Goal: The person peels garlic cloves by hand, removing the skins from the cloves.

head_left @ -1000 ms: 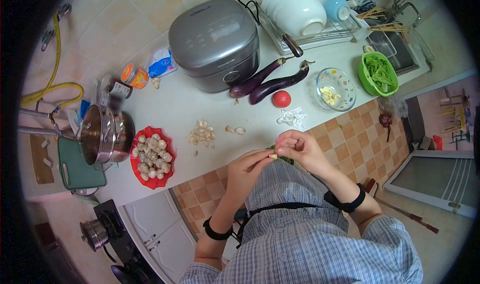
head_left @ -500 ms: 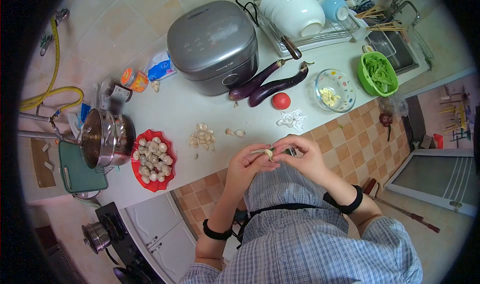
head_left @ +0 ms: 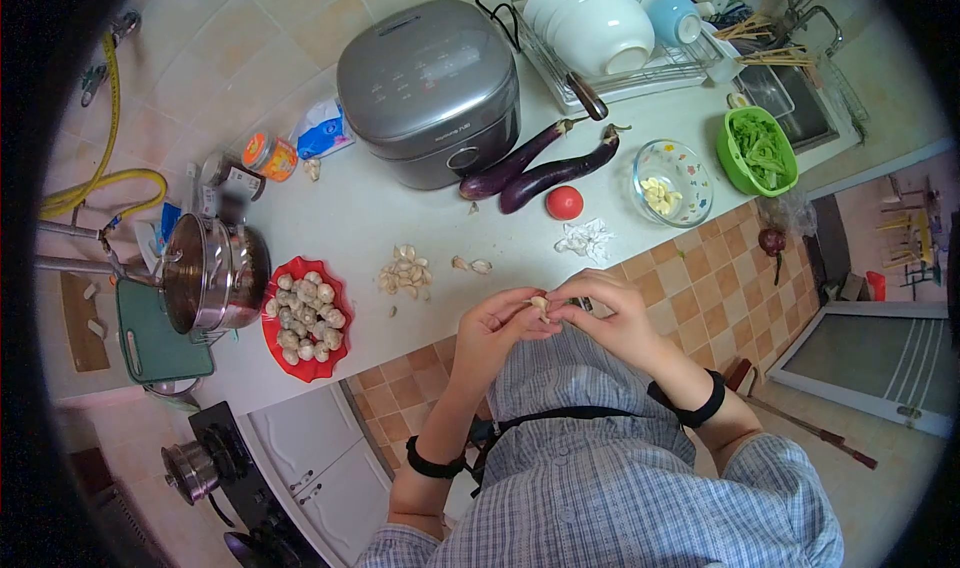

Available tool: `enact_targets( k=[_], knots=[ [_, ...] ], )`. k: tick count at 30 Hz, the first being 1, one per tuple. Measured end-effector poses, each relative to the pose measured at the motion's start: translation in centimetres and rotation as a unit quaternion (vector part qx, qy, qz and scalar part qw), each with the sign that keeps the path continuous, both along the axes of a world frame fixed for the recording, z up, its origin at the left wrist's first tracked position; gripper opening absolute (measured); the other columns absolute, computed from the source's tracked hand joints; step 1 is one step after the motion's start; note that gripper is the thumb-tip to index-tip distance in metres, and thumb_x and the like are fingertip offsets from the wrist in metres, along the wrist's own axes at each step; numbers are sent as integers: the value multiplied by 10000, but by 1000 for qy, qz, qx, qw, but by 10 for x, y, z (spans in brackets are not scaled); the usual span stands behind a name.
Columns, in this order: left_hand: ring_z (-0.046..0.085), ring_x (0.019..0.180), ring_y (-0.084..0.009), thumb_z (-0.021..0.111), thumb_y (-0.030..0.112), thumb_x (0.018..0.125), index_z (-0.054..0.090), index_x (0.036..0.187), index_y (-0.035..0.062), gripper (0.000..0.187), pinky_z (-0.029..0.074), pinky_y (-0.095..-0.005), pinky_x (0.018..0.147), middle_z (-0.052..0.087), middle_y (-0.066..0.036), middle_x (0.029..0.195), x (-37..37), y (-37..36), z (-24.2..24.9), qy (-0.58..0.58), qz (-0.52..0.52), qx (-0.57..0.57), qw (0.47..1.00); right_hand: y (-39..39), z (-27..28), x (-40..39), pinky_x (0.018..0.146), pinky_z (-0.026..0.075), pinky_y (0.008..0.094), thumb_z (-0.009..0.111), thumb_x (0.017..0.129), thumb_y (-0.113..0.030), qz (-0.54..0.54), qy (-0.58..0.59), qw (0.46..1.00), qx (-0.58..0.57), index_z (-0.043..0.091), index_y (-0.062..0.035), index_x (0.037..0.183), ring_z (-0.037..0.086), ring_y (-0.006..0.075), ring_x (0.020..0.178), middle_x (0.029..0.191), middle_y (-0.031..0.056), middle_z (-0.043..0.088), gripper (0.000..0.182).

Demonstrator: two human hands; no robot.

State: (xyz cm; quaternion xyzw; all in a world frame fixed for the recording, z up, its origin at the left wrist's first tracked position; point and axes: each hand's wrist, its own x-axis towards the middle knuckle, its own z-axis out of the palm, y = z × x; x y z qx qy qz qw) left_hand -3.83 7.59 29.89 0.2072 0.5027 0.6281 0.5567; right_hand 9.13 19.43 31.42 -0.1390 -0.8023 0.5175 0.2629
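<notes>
From the head view, peeling the clove [head_left: 541,306] looks to be the step in hand. The left hand [head_left: 497,326] has its grip pinched on it; the right hand's [head_left: 606,313] fingertips are closed on it too, just off the desk's [head_left: 330,218] near edge. Next seems to call for a light tug. The bowl [head_left: 702,186] stands near that edge, beyond white scraps [head_left: 585,238].
</notes>
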Motion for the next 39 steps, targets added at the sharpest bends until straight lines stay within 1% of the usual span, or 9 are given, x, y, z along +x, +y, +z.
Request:
enact_targets(
  k=[6,10,13,18,21,25,30,37,39],
  knots=[
    [616,775,-235,488,36,835,491,1037,-65,226,524,-287,682,590,-160,911,-1,1,1,-18,3,0,1000,-4,-3,1,709,442,284,601,696,11,-30,13,996,-89,585,-34,904,579,195,790,836,66,610,214],
    [616,776,-237,489,38,835,495,1023,-63,214,524,-288,682,590,-163,913,-2,0,0,-14,4,5,1000,-4,0,-2,731,436,285,601,698,13,-43,26,997,-52,579,-33,923,573,197,815,838,75,604,230],
    [616,778,-235,494,42,833,500,1007,-60,202,524,-288,683,590,-163,914,-1,1,1,-6,-2,-3,1000,-1,-3,-1,724,441,271,597,711,11,7,8,998,-55,570,-33,946,574,173,807,848,78,598,241],
    [615,780,-230,502,49,830,503,988,-55,189,522,-290,685,593,-155,896,1,-1,-3,-21,2,-3,1000,-5,-10,-2,701,451,240,580,746,-5,-10,-2,969,-247,549,-10,936,569,123,780,844,61,593,193],
    [616,777,-229,501,59,834,504,982,-51,185,517,-289,688,594,-151,888,1,-2,3,-30,5,-13,999,-9,-7,-2,703,450,248,575,751,-7,-34,-14,986,-163,541,-3,920,567,127,786,830,60,588,172],
    [618,767,-229,499,65,836,502,981,-49,184,512,-283,688,593,-146,886,-1,-1,2,-49,42,-21,998,-8,-6,0,704,451,255,575,750,-8,-44,-5,989,-139,543,-3,905,569,139,789,828,63,588,159],
    [592,811,-180,500,79,836,527,948,-41,167,494,-290,748,594,-115,873,0,-1,4,6,77,4,997,-5,-3,1,689,446,266,571,748,-5,-17,-1,997,-72,553,1,857,572,173,776,829,80,582,111],
    [576,837,-163,526,42,813,552,917,-42,136,474,-275,777,588,-96,893,-1,-2,-2,34,64,-7,997,-4,-6,3,679,446,254,562,757,5,-14,9,994,-108,554,6,856,567,165,759,813,78,559,100],
    [570,841,-143,527,-10,799,555,935,-49,145,466,-240,777,583,-94,909,0,0,3,12,46,15,999,-4,-7,2,680,446,238,571,758,3,-15,-10,982,-189,564,9,862,556,138,765,830,68,542,104]
  ],
)
